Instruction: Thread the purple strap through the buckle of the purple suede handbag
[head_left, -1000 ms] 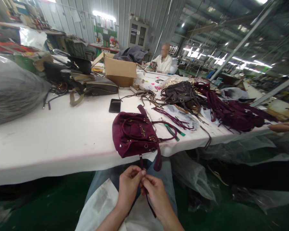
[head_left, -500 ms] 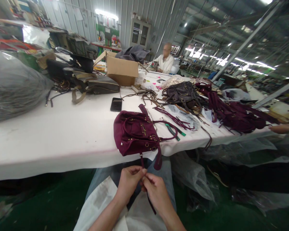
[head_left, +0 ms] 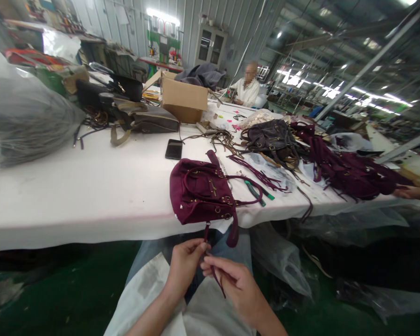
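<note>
Strap [head_left: 206,233] looks mid-work to me: top end meets the maroon bag [head_left: 201,190] on the table [head_left: 108,196], left hand [head_left: 184,262] and right hand [head_left: 234,276] both pinch it below, tail dangles loose, so that end seems unfinished.

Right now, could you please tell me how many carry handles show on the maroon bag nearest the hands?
2. One handle loops over the body of the maroon bag; the other handle extends toward the picture's right, past the body. Anything beneath the bag is hidden.
</note>
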Available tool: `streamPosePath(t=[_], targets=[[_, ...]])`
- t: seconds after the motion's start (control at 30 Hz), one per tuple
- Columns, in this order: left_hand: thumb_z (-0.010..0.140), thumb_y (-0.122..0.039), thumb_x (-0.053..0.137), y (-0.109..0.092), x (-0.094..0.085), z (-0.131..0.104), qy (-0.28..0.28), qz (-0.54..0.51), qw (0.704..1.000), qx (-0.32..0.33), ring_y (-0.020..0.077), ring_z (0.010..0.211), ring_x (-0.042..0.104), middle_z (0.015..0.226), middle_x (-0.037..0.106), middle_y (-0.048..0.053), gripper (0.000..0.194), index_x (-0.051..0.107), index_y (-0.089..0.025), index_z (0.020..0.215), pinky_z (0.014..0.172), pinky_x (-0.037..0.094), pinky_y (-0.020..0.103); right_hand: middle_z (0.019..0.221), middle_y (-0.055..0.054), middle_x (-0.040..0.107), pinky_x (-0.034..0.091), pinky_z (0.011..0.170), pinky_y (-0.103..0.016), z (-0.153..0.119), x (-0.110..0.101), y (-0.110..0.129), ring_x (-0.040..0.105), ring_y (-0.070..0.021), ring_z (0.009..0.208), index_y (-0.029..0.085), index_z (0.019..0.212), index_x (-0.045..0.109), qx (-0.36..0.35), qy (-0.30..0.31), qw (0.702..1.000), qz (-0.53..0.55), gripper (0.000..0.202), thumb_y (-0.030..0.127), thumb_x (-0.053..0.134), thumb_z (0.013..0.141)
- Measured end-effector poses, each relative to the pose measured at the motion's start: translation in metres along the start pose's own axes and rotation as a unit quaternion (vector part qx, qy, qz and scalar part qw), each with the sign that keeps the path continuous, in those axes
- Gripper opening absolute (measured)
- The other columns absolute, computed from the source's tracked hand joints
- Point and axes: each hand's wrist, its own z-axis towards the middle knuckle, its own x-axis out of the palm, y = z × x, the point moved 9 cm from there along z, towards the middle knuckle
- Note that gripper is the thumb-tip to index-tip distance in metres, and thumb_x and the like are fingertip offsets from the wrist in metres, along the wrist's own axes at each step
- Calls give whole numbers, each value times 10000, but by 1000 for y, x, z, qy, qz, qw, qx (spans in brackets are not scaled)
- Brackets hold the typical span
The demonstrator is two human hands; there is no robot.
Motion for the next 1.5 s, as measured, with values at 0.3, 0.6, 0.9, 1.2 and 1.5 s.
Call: streamPosePath(t=[0.3,0.6,0.9,1.2,1.5], targets=[[1053,-291,525,-42,14,-19,26,221,964,146,242,750,729,874,762,74,267,778,-216,1091,692,559,319,1170,-88,802,585,1014,-352,32,-21,33,737,-260,1127,277,1177,864,-103,-117,985,-71,298,462,696,1015],[1027,-135,471,-49,5,-24,14,364,891,271,315,947,785,1098,811,166,343,739,-196,1231,873,595,384,1093,-102,831,603,927,-352,41,-1,64,779,-246,999,249,1203,838,-200,-183,927,-260,293,308,582,1073],[990,-12,487,-57,17,-34,-9,510,776,372,316,962,794,1114,792,145,397,689,-161,1297,847,689,435,1016,-99,764,541,739,-310,55,19,71,718,-217,926,183,1333,763,-265,-105,783,-552,363,153,543,1046],[924,49,548,-74,29,-36,-26,597,707,379,347,1034,755,1000,761,120,275,711,-105,1084,987,679,585,1157,-89,749,548,779,-348,73,25,70,715,-253,1056,210,1292,743,-221,-2,752,-620,310,144,594,1028],[995,10,439,-88,23,-57,-43,588,606,535,359,1245,724,1230,778,191,376,676,-37,1284,1129,624,570,1114,-76,722,462,726,-371,78,27,85,692,-246,1013,186,1105,728,-194,45,748,-632,188,143,560,1031]])
